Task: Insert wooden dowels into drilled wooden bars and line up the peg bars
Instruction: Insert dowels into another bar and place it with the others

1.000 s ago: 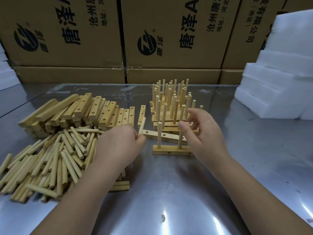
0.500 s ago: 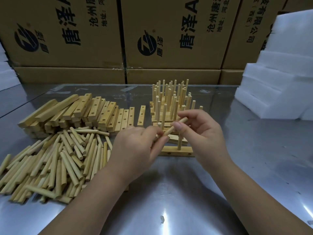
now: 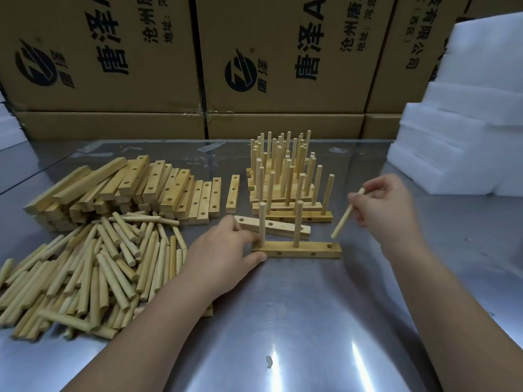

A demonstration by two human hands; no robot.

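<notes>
Now that the short pale wooden dowel (image 3: 347, 214) has passed to the right hand (image 3: 382, 207), whose grip pinches it above the last hole (image 3: 329, 246), the left hand (image 3: 225, 248) grips the pale drilled wooden bar (image 3: 311, 249) mid-frame, readying insertion.

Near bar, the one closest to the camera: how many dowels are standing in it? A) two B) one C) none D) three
A: in the near bar the left dowel and the middle dowel stand upright. The right-end hole is empty, and the right hand holds the third dowel tilted, not yet in.
</notes>
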